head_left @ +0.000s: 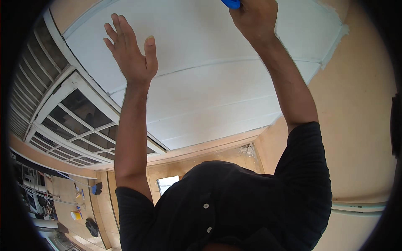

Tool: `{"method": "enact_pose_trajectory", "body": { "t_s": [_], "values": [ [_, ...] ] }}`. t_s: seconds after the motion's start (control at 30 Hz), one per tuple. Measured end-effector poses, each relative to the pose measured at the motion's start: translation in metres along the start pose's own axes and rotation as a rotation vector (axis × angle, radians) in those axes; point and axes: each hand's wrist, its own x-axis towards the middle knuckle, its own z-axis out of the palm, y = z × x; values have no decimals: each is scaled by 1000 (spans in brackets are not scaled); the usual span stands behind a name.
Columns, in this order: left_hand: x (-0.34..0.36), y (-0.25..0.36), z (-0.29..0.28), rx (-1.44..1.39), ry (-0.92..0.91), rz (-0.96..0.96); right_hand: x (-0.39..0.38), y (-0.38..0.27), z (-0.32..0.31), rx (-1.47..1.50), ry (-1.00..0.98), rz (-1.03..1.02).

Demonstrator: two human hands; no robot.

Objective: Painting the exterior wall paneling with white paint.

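Observation:
Both my arms reach up in front of a large white panelled surface (201,96) with seams across it. My left hand (133,56) is open, fingers stretched and thumb apart, over the panel's left part; whether it touches the surface I cannot tell. At the top edge of the view my right hand (256,19) is closed round a blue object (231,3). Only a small rounded end of that object shows, and the rest is cut off by the frame, so its kind cannot be made out.
Left of the panel is a white-framed window (86,108) with several panes, under a slatted shutter (37,62). A peach wall (356,104) rises at right. On the tiled floor lie white debris (250,151), a dark bag (91,227), a yellow-and-white bucket (76,215) and a blue broom head (97,188).

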Motion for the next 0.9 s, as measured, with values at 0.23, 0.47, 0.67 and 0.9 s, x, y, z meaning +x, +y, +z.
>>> {"method": "enact_pose_trajectory", "body": {
  "t_s": [0.23, 0.47, 0.67, 0.9],
  "values": [
    [4, -10, -27, 50, 50, 5, -133, -81, 1, 91, -510, -139],
    [-4, -15, -27, 91, -90, 14, -107, -86, 7, 387, -740, 362],
    [-5, -20, -24, 72, -60, 17, 30, -22, 41, 190, -175, 54],
    [-9, -4, -59, 147, -185, -108, -56, -59, 45, -140, -333, -390]
  ]
}}
